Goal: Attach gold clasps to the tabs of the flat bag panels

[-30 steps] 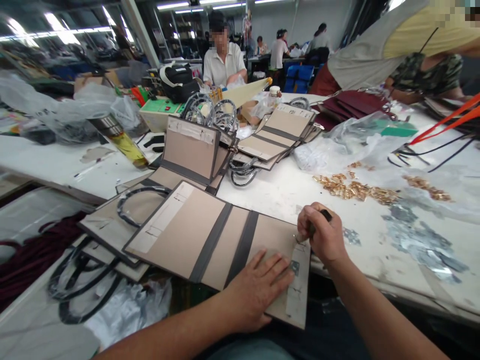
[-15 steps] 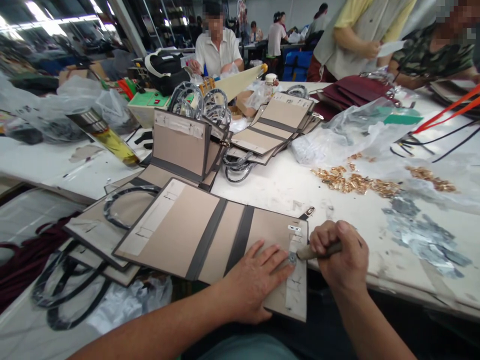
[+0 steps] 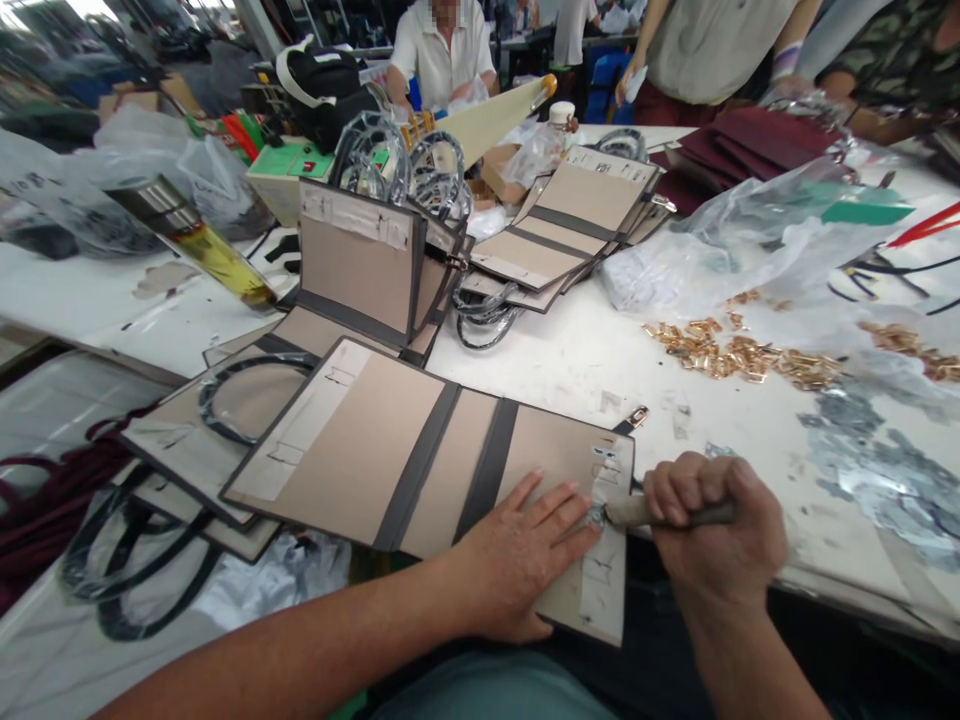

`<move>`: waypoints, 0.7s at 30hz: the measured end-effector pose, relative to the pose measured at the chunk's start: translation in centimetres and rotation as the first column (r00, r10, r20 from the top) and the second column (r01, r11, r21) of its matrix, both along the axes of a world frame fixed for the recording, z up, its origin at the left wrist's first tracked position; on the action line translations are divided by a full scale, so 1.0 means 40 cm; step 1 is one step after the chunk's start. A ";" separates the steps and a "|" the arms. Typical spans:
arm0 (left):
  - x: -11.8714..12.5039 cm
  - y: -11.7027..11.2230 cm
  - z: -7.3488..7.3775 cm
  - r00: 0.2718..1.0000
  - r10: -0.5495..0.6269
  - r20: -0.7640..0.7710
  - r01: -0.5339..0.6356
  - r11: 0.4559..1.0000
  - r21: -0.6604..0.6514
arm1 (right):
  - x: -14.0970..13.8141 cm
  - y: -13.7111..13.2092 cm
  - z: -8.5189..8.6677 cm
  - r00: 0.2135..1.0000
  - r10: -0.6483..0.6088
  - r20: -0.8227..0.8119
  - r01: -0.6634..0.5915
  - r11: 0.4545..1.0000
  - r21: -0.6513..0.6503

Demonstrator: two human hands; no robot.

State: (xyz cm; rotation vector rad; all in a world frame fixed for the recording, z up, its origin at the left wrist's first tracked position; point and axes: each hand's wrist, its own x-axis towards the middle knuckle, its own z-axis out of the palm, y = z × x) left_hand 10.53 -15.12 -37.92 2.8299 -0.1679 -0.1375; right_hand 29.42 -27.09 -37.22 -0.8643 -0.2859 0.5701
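A beige bag panel (image 3: 390, 420) with dark grey fold strips lies opened flat at the table's front edge. My left hand (image 3: 517, 560) rests flat on its right section, fingers stretched out and holding nothing. Beside the fingertips, a small metal piece (image 3: 598, 513) sits on the pale strip of that section. My right hand (image 3: 712, 520) is closed round a stick-like tool with a dull brownish-grey shaft (image 3: 634, 512). The shaft points left, its end at or just beside the metal piece. The tool's exact kind is unclear. A metal clasp (image 3: 636, 418) sticks out past the panel's far edge.
Similar panels with wrapped handles (image 3: 255, 395) are stacked left and behind. Gold-coloured fittings (image 3: 742, 355) and thin metal plates (image 3: 877, 460) lie scattered at right, near clear plastic bags (image 3: 720, 235). A tilted bottle (image 3: 202, 245) stands at left. Other people are across the table.
The view has shifted slightly, tilting downward. My right hand and the tool have swung somewhat rightward, with the shaft lying more level. My left hand stays flat on the panel.
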 end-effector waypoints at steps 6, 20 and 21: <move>0.000 0.006 -0.004 1.000 -0.016 0.019 0.016 0.999 -0.037 | -0.016 0.011 -0.009 0.999 -0.053 -0.008 0.053 0.999 0.002; -0.022 -0.008 -0.008 0.994 0.040 0.104 -0.040 0.999 -0.005 | -0.056 0.032 0.035 0.823 0.209 0.527 -0.064 0.958 -0.280; -0.025 -0.008 -0.012 0.993 0.052 0.109 -0.052 0.999 -0.006 | -0.060 0.033 0.036 0.819 0.224 0.528 -0.070 0.952 -0.297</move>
